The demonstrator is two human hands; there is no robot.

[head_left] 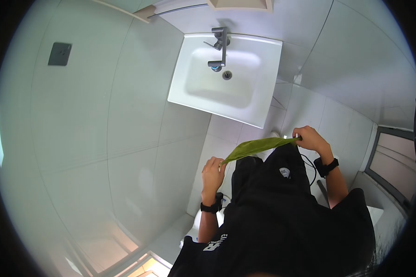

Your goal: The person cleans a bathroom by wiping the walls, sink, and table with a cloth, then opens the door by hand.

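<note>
A green cloth (254, 147) is stretched between my two hands, in front of my dark clothes. My left hand (213, 174) is closed on its lower left end. The opposite end, a little higher, is pinched in my right hand (309, 138). The cloth sags slightly and looks folded or gathered at both ends. Each wrist wears a black band. Beyond the cloth is a white sink (222, 92), apart from both hands.
A grey faucet (224, 46) stands over the sink's drain (227, 75). Tiled walls rise at left and right, with a grey wall plate (60, 54) on the left. A grey-framed window or panel (393, 161) is at right. A white fixture shows below my left wrist.
</note>
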